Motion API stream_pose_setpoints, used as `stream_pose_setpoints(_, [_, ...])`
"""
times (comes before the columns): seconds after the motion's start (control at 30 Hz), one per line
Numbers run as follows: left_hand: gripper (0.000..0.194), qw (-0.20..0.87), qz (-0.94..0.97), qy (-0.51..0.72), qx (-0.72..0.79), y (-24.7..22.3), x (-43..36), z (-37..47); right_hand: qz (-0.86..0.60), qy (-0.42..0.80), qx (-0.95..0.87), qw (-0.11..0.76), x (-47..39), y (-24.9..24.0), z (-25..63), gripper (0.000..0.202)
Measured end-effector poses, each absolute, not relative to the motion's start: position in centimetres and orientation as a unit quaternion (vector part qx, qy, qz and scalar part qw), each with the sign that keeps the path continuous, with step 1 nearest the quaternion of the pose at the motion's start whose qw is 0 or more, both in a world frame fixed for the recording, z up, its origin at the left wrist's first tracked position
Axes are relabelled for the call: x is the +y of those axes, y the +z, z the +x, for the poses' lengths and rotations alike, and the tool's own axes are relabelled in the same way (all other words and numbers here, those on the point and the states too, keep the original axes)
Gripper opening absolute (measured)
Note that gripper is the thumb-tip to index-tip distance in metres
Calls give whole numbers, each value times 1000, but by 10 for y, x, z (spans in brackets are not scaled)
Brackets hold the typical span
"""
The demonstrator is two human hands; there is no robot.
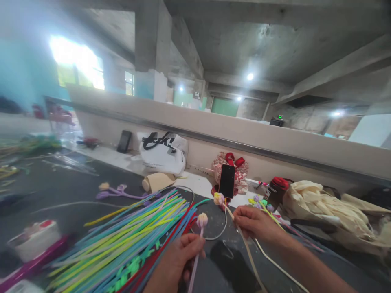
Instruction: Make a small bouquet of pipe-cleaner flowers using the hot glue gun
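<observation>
The fingers of my left hand pinch the lilac-stemmed flower, a fuzzy stalk whose rounded, peach-and-pink bud stands up above the dark counter. My right hand has its fingers drawn together on the beige-stemmed flower, whose knobbly yellow-and-pink bud tilts toward the counter's back edge, in front of the phone. That flat, glossy slab stands before a crumpled, patterned cloth bag. Left of my hands, long fuzzy pipe cleaners lie heaped on the counter.
</observation>
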State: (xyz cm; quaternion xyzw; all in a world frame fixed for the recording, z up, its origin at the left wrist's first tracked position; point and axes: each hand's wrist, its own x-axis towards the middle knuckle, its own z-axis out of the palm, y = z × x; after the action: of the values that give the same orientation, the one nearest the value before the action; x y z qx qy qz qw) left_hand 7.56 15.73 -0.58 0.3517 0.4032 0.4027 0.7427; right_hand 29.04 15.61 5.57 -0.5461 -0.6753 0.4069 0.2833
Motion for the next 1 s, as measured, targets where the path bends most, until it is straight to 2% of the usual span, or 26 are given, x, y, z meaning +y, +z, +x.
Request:
stream_pose_setpoints(0.23, [29, 696, 386, 424, 432, 6, 155, 70, -564, 341, -701, 274, 161, 63, 279, 18])
stream_pose_setpoints(0.47, [18, 619, 449, 475, 436, 7, 156, 68, -600, 267, -710, 254, 166, 33, 287, 13])
stream_pose_setpoints(0.67, [17, 606, 462, 477, 438, 8, 154, 71, -581, 316, -700, 269, 162, 30, 285, 13])
stream_pose_setpoints(1.0, [34, 641, 406, 474, 448, 16, 156, 64, -536, 422, -649, 339, 158, 42, 268, 17])
